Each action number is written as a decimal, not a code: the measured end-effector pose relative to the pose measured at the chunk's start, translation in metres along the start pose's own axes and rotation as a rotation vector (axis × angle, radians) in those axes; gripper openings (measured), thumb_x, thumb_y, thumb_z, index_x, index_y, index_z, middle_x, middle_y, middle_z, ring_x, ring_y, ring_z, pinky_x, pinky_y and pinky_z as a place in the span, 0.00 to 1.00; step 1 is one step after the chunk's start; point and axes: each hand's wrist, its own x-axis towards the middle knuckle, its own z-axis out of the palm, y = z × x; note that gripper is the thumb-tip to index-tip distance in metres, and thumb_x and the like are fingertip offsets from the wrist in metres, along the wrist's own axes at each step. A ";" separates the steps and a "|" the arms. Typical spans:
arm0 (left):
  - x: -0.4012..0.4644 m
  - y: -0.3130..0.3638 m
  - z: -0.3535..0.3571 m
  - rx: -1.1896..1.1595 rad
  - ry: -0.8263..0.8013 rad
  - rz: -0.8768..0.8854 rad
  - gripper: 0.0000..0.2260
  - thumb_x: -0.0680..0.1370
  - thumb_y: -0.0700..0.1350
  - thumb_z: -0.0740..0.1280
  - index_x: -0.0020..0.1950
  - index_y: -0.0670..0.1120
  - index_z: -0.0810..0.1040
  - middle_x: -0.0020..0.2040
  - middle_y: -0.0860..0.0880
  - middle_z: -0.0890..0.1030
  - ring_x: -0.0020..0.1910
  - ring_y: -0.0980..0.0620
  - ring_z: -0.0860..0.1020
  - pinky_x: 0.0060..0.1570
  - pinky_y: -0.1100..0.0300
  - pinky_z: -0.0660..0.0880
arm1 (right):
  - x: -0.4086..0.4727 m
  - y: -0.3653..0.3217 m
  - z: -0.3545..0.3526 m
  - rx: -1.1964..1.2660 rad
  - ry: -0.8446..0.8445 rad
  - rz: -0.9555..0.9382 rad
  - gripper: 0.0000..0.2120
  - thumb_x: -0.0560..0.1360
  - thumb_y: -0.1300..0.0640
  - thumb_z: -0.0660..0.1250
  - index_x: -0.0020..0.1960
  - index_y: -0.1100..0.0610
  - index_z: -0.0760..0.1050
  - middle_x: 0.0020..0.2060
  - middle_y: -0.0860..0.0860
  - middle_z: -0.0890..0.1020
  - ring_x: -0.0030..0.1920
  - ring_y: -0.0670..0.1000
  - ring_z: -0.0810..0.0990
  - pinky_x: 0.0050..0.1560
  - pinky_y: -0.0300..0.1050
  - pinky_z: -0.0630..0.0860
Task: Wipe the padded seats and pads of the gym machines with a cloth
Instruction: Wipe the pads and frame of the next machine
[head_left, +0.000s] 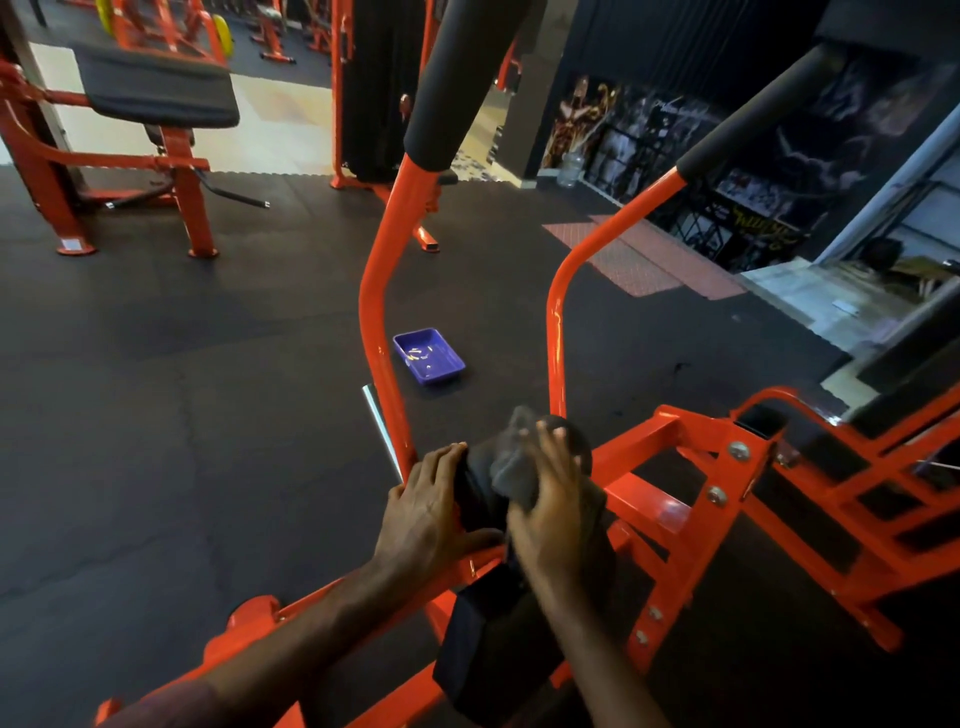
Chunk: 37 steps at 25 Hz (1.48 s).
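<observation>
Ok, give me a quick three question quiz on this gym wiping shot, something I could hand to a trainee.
1. True or false: the right hand presses the grey cloth against the black pad.
2. What does the left hand do?
A. Hangs idle
B. Steadies the pad's side
C. Lifts the tray
3. Fill in: the blue tray sits on the ____, between the two orange uprights.

Key: 1 true; 2 B; 3 floor.
</observation>
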 end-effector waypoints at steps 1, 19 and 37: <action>-0.001 0.000 0.000 -0.001 0.003 0.014 0.53 0.62 0.77 0.69 0.82 0.55 0.60 0.78 0.58 0.65 0.75 0.52 0.68 0.64 0.46 0.74 | -0.013 -0.003 0.003 0.020 -0.073 -0.082 0.37 0.67 0.64 0.61 0.76 0.51 0.73 0.78 0.49 0.71 0.83 0.50 0.61 0.83 0.52 0.53; -0.010 0.003 0.014 0.204 0.096 0.134 0.47 0.69 0.75 0.70 0.81 0.52 0.64 0.82 0.53 0.64 0.79 0.48 0.66 0.58 0.42 0.78 | 0.052 0.042 -0.017 -0.030 0.072 0.203 0.34 0.70 0.70 0.66 0.75 0.51 0.73 0.74 0.52 0.76 0.78 0.59 0.70 0.77 0.64 0.66; -0.003 -0.016 0.007 -0.042 0.029 0.030 0.51 0.66 0.75 0.70 0.84 0.54 0.60 0.83 0.58 0.64 0.79 0.54 0.65 0.72 0.49 0.70 | -0.016 0.009 0.001 0.035 -0.165 -0.182 0.39 0.67 0.69 0.65 0.77 0.53 0.72 0.80 0.48 0.68 0.83 0.49 0.58 0.83 0.55 0.53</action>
